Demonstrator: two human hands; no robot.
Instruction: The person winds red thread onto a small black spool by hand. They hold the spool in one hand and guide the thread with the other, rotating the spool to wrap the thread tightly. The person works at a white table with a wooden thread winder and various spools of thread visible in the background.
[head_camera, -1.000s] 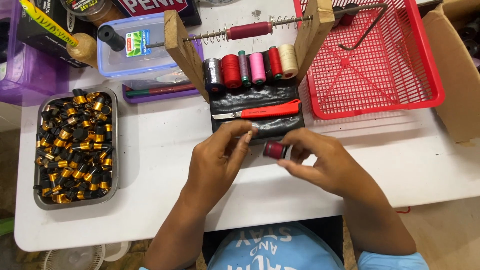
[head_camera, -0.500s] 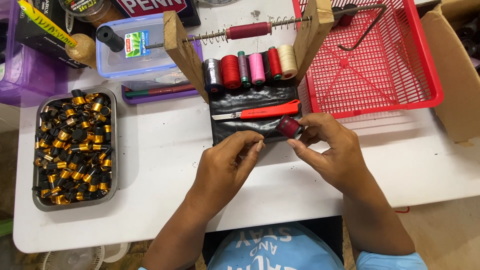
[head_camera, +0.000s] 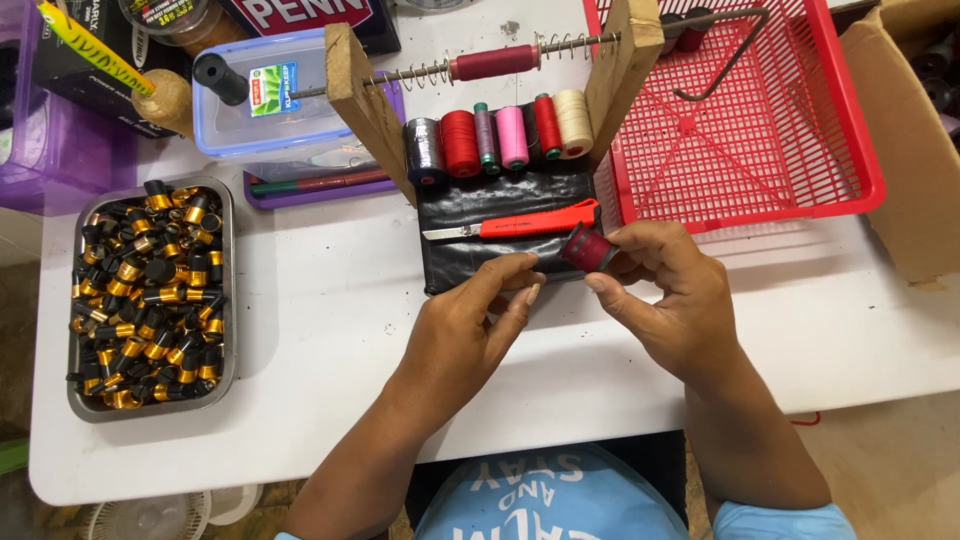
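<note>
Right now the right hand (head_camera: 670, 295) pinches a small dark-red spool (head_camera: 588, 249) at its fingertips, just below the red-handled knife (head_camera: 520, 226), long axis tilted toward that knife. The left hand (head_camera: 470, 330), fingers loosely extended and empty, sits just left of the spool.

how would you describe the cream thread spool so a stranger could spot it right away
Find the wooden frame standing beside the red plastic basket. Between its two uprights a row of thread spools sits above a black mat. The cream spool is the last one at the basket end, the palest there, next to a red spool.
</note>
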